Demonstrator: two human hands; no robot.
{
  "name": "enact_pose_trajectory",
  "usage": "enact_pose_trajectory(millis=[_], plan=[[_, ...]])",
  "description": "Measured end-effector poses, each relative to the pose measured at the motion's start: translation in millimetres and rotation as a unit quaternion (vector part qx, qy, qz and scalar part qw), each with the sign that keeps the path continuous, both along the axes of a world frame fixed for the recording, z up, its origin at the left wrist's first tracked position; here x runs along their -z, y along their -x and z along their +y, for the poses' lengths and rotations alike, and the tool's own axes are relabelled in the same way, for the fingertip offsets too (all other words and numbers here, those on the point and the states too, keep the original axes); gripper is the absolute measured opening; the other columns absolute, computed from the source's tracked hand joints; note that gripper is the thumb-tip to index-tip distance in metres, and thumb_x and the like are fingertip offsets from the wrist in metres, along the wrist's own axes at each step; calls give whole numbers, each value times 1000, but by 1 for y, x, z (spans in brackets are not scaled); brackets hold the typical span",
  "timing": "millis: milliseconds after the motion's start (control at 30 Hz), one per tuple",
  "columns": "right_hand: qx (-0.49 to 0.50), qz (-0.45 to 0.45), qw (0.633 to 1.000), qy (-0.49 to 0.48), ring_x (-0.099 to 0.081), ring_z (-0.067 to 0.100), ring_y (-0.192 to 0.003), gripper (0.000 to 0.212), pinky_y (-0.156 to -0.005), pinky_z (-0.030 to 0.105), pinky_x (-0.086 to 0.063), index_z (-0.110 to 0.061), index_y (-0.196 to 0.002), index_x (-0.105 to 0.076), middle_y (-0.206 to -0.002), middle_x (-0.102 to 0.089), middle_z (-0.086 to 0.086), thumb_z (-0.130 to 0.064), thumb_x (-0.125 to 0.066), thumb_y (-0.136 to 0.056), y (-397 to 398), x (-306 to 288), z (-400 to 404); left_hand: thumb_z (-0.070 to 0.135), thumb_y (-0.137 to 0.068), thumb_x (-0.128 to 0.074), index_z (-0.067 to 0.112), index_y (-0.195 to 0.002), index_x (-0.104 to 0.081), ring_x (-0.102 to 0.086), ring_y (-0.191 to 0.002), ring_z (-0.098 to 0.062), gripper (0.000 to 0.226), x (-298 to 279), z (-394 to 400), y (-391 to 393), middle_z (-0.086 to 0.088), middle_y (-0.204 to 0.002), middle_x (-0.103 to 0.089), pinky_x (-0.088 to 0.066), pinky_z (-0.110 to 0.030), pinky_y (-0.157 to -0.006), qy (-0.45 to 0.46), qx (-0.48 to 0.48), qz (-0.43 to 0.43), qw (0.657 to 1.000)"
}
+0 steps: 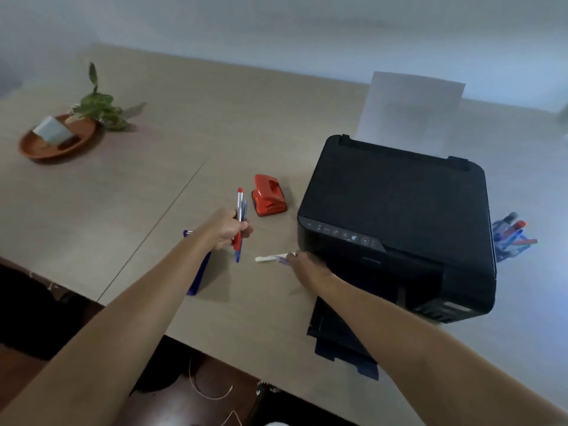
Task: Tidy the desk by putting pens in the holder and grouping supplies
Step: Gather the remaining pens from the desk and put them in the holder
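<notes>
My left hand point(227, 229) is closed around a red pen and a blue pen point(239, 222), held upright above the desk middle. Under my left forearm a dark blue flat object point(198, 278) lies on the desk; I cannot tell what it is. My right hand point(307, 264) rests on the desk against the printer's front, its fingertips on a white pen point(270, 258) that lies flat. A red hole punch point(269, 196) sits just beyond the held pens. Right of the printer stands a blue mesh holder point(510, 238) with several pens in it.
A black printer point(396, 222) with paper upright in its rear feed fills the right side; its dark output tray point(341, 336) sticks out toward me. A brown dish point(55, 142) with a small plant is at the far left. The desk's front edge point(215, 355) runs diagonally below my arms.
</notes>
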State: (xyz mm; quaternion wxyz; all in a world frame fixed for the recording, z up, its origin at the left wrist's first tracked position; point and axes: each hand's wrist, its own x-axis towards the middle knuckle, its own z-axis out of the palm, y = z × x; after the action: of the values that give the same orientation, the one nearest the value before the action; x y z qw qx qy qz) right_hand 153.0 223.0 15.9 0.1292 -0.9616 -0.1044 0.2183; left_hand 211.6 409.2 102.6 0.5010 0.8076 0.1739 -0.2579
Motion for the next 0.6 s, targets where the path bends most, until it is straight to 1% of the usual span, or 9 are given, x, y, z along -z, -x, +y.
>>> enact_pose_trajectory(millis=[100, 133, 267, 333, 400, 467, 533, 567, 600], plan=[[18, 19, 1000, -9, -60, 39, -105, 30, -84, 44, -51, -7, -124, -51, -120, -57, 20, -9, -36, -99, -19, 11, 6, 2, -100, -43, 7, -107, -48, -56, -69, -15, 10, 10, -1, 9, -17, -104, -59, -45, -28, -63, -2, -31, -3, 1000], [9, 14, 1000, -6, -60, 39, -105, 31, -84, 43, -50, -6, -125, -51, -120, -57, 21, -10, -34, -99, -25, 11, 13, 3, -99, -44, 7, -105, -49, -56, -67, -16, 9, 13, 1, 12, -17, -102, -60, -46, -28, -63, -5, -35, -5, 999], [-9, 5, 1000, 14, -56, 39, -115, 40, -92, 42, -45, -4, -128, -50, -127, -55, 23, -26, -27, -102, -55, 24, 44, 1, -96, -51, 6, -102, -53, -59, -72, -22, 8, 24, 21, 18, -17, -98, -60, -48, -27, -63, -10, -56, -17, 998], [-12, 21, 999, 34, -54, 36, -118, 39, -97, 41, -44, -8, -134, -47, -130, -54, 20, -23, -30, -102, -66, 37, 54, 1, -94, -54, 5, -100, -56, -60, -69, -21, 8, 28, 33, 19, -17, -97, -59, -48, -27, -62, -4, -63, -20, 998], [-9, 39, 997, 59, -52, 35, -121, 42, -99, 41, -43, -13, -139, -44, -132, -52, 18, -26, -33, -100, -74, 47, 60, 2, -93, -57, 4, -99, -58, -61, -74, -24, 7, 32, 48, 17, -16, -96, -60, -49, -27, -61, -9, -60, -24, 998], [2, 62, 994, 87, -50, 35, -123, 41, -101, 43, -42, -10, -136, -47, -132, -50, 16, -21, -39, -98, -74, 58, 66, 2, -90, -59, 5, -94, -61, -62, -81, -27, 5, 34, 61, 15, -18, -94, -64, -54, -34, -66, -16, -61, -27, 998], [10, 84, 992, 95, -48, 35, -125, 44, -101, 45, -42, -13, -140, -43, -134, -48, 15, -13, -39, -96, -68, 58, 72, 2, -87, -62, 7, -87, -62, -65, -85, -30, 5, 34, 70, 12, -22, -95, -67, -57, -45, -80, -24, -64, -28, 997], [11, 98, 991, 85, -48, 35, -124, 44, -100, 45, -42, -15, -142, -41, -135, -48, 17, -14, -38, -97, -65, 50, 73, 3, -87, -64, 8, -86, -62, -66, -85, -30, 5, 32, 73, 10, -23, -95, -69, -56, -48, -83, -28, -63, -30, 997], [14, 105, 993, 56, -49, 37, -123, 43, -98, 45, -43, -15, -141, -41, -134, -50, 19, -16, -36, -98, -63, 37, 74, 3, -86, -64, 7, -87, -62, -66, -85, -30, 5, 28, 75, 7, -23, -93, -69, -57, -48, -82, -31, -56, -37, 997]])
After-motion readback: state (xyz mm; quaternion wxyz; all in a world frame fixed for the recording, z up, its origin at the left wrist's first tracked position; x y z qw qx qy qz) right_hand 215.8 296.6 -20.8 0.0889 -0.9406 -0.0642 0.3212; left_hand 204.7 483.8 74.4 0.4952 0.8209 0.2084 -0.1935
